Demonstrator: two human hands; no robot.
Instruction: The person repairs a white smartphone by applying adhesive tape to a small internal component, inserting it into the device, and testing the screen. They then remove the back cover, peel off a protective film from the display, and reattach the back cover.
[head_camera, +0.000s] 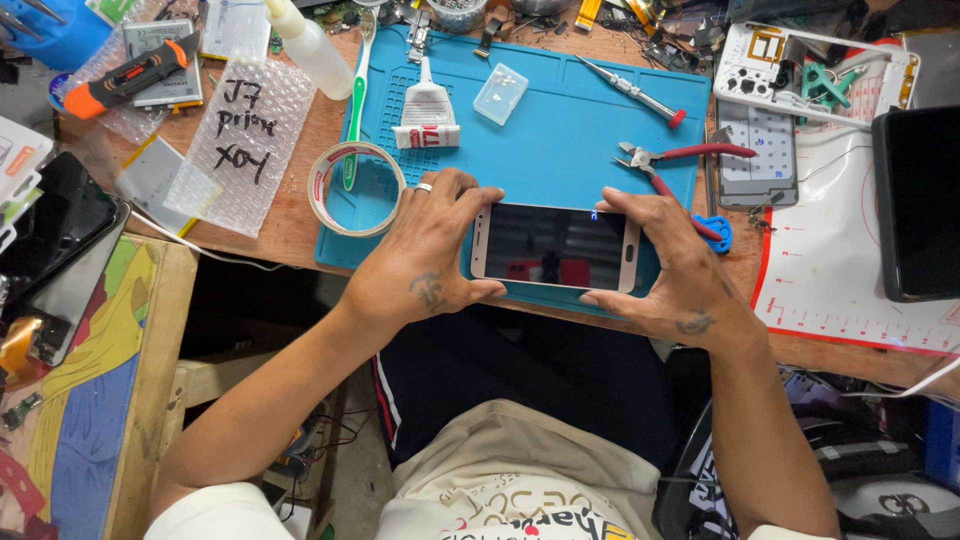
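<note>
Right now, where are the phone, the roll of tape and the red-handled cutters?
phone (555, 247), head view, middle of its dark screen
roll of tape (322, 173), head view, left side of the ring
red-handled cutters (700, 151), head view, upper red handle

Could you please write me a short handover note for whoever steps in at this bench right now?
Left hand: grips the left end of the smartphone, thumb on its near edge.
Right hand: grips the right end, fingers over the far edge.
Smartphone: held flat, screen up and dark, over the near edge of the blue work mat.
On the mat: glue tube, small clear case, screwdriver, red-handled cutters, tape roll at the left edge.
Done: phone looks closed up, screen in place.
Left: cannot tell from this view; screen shows no image.
</note>
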